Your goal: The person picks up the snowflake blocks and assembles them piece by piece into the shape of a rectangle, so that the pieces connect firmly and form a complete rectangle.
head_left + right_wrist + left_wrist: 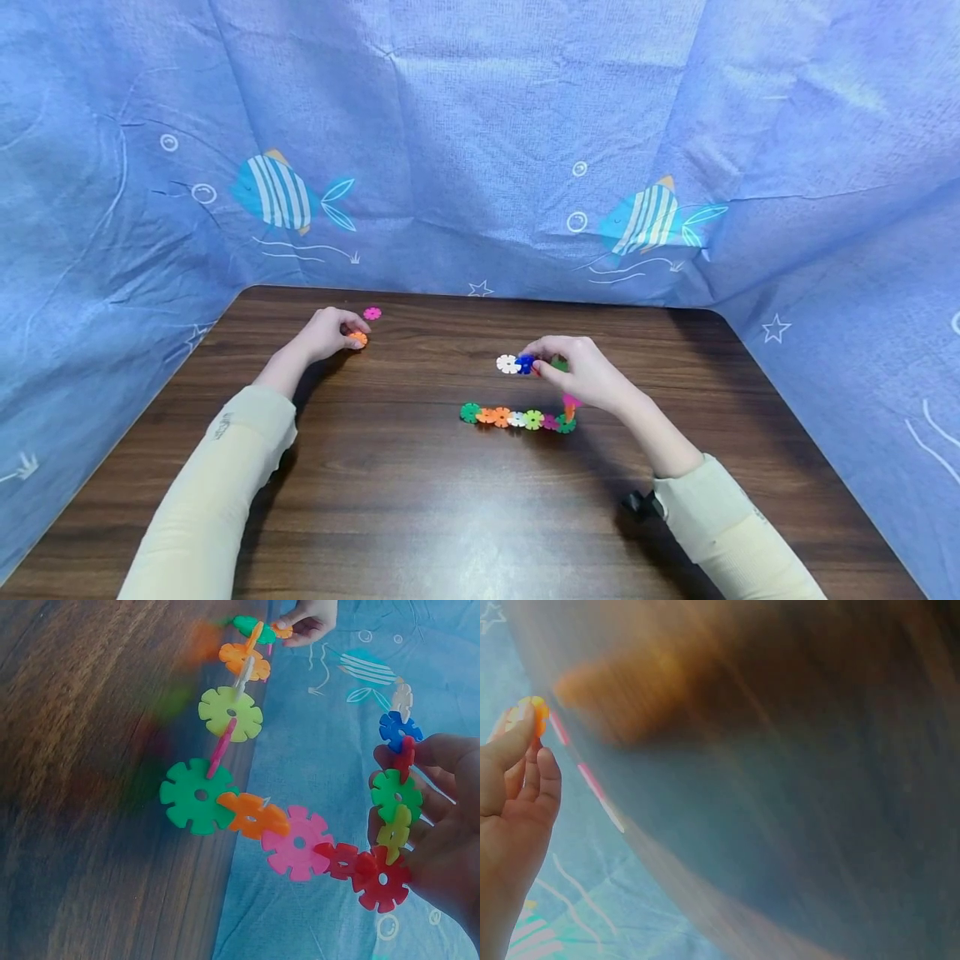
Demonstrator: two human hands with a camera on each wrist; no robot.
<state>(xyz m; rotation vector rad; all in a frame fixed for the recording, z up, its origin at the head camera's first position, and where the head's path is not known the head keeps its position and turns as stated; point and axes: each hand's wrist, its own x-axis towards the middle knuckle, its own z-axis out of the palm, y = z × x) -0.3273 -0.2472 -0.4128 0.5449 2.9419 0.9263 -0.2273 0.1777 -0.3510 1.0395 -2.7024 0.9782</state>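
In the head view, my left hand [324, 335] pinches an orange flower-shaped interlocking disc [359, 339] at the table's far left. A pink disc [372, 313] lies just beyond it. To the right, my right hand [583, 371] holds a chain of notched plastic discs slotted together. Its thumb and fingers pinch near the blue disc [397, 730] and a small red disc [405, 759], with a white disc [402, 697] at that end. From there the chain bends through pink [298, 844] and dark green [199, 796] discs to a row ending in green [470, 412].
The brown wooden table [360, 500] reaches a blue fish-print cloth [480, 150] hanging behind and at the sides. A black object [639, 505] shows at the right sleeve's cuff. The tabletop has a glossy reflection near the front.
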